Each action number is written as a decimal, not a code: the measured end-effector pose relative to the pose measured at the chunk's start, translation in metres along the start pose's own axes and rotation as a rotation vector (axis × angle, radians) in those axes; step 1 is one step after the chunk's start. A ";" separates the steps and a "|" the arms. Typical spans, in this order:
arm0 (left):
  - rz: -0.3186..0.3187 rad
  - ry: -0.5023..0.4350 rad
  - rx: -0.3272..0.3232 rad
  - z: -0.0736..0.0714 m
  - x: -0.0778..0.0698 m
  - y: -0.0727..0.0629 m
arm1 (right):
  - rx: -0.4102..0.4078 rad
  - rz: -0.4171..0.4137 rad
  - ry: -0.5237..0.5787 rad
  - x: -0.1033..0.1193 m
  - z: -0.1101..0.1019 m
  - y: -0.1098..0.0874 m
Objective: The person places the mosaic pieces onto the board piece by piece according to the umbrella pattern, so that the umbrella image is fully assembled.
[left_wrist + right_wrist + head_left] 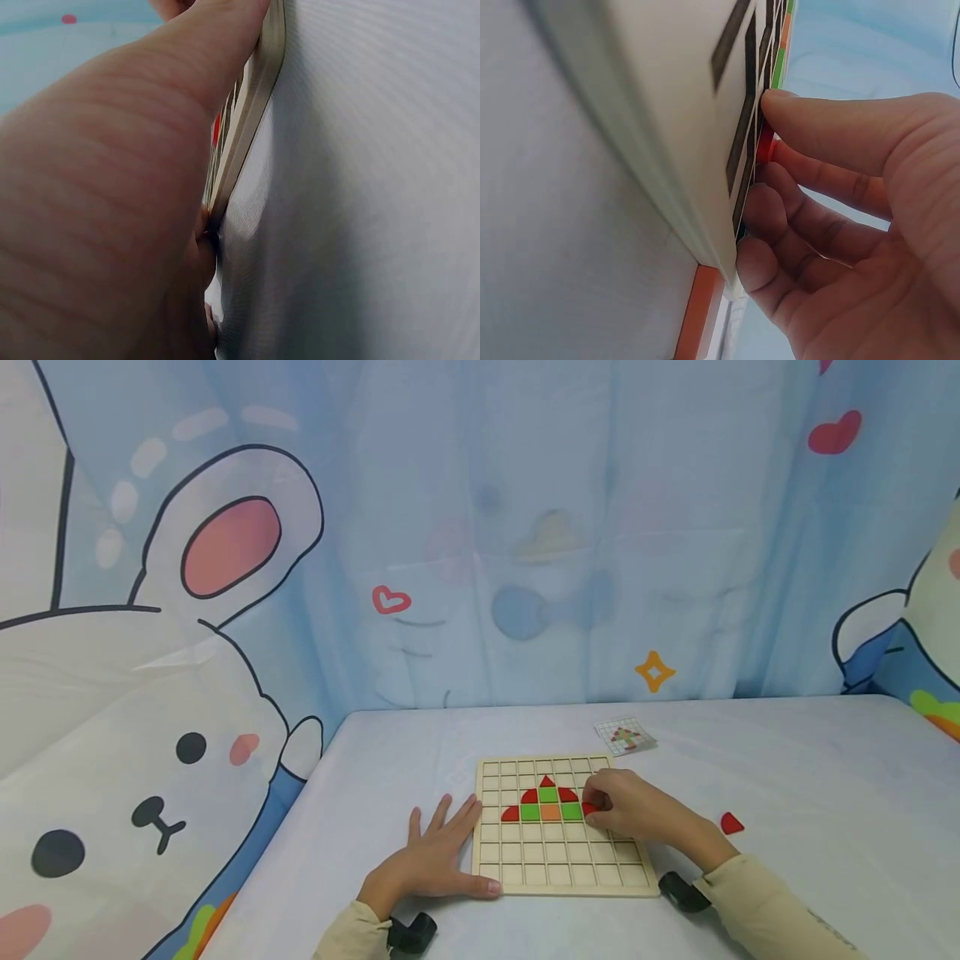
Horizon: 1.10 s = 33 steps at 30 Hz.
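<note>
A square wooden grid board [555,853] lies on the table. Red, green and orange tiles form a stepped, peaked figure in its upper middle, with a red triangle [547,781] on top. My right hand [641,806] pinches a red rounded tile [589,808] at the right end of the figure's lower row. In the right wrist view this red tile [766,142] shows between thumb and forefinger, close against the grid, the other fingers curled below. My left hand [429,862] lies with spread fingers along the board's left side, its thumb at the lower left corner.
A loose red tile [731,823] with one curved side lies on the white tabletop [825,802], right of the board. Behind the board's upper right corner is a small pattern card [626,737] with a similar figure. A blue printed curtain [555,635] hangs behind.
</note>
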<state>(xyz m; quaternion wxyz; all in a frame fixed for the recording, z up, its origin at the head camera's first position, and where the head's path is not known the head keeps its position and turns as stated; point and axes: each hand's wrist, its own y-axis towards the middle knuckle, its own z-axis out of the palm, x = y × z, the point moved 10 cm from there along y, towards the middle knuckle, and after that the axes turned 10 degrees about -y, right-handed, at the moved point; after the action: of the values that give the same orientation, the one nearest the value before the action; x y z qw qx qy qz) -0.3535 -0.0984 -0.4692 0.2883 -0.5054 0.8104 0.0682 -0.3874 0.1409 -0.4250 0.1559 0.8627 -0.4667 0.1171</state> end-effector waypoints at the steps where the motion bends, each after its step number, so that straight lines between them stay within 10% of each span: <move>1: 0.001 0.002 0.000 0.000 0.000 0.000 | 0.000 0.000 -0.001 0.000 0.000 0.000; 25: 0.028 -0.034 0.014 0.002 0.003 0.002 | -0.044 0.002 0.064 -0.008 -0.039 -0.020; 33: 0.013 -0.007 -0.002 0.001 0.000 0.000 | 0.055 -0.084 -0.002 0.006 -0.014 -0.012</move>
<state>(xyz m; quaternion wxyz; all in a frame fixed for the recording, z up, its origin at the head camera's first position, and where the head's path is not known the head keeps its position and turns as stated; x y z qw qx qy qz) -0.3531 -0.0976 -0.4697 0.2900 -0.5003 0.8126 0.0725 -0.3745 0.1479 -0.4118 0.1362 0.8856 -0.4269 0.1223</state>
